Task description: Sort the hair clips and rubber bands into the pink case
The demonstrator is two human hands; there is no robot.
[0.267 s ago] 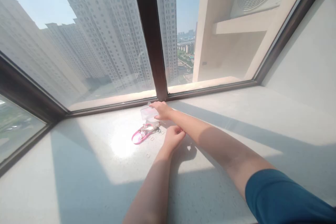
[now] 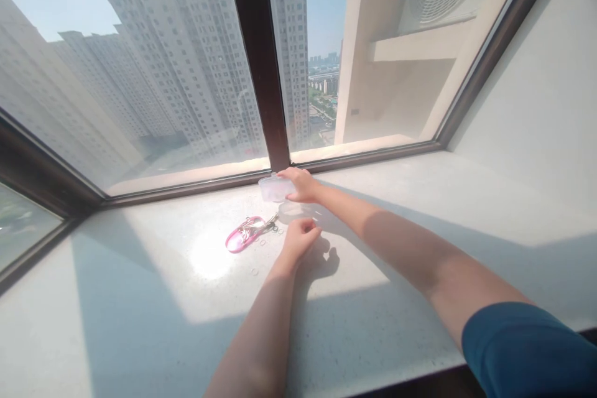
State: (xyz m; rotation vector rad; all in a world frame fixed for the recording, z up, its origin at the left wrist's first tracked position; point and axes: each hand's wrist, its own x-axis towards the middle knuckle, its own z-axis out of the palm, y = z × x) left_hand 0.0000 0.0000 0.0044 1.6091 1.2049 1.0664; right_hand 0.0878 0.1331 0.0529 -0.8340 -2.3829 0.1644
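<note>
My right hand point(image 2: 303, 185) reaches to the foot of the window post and grips the right end of a small clear plastic box point(image 2: 274, 189). The box is raised at a tilt above the sill, its shadow beneath it. Nearer to me, my left hand point(image 2: 302, 237) is closed, thumb against curled fingers; whatever they hold is hidden. Left of it lies a pink loop point(image 2: 236, 245) with shiny metal pieces point(image 2: 252, 225) on it, one end pointing toward the box. Several small rings point(image 2: 254, 272) lie loose beside the loop and in front of it.
A pale speckled window sill point(image 2: 144, 336) carries everything, with strong sun glare left of the pink loop. The dark window frame point(image 2: 186, 191) borders it at the back. A white wall point(image 2: 536, 106) stands at the right, and the sill's front edge shows at lower right.
My right hand has moved the plastic box to the right, and its shadow now shows below it. A gap has opened between my left hand and right forearm. The view has shifted slightly.
</note>
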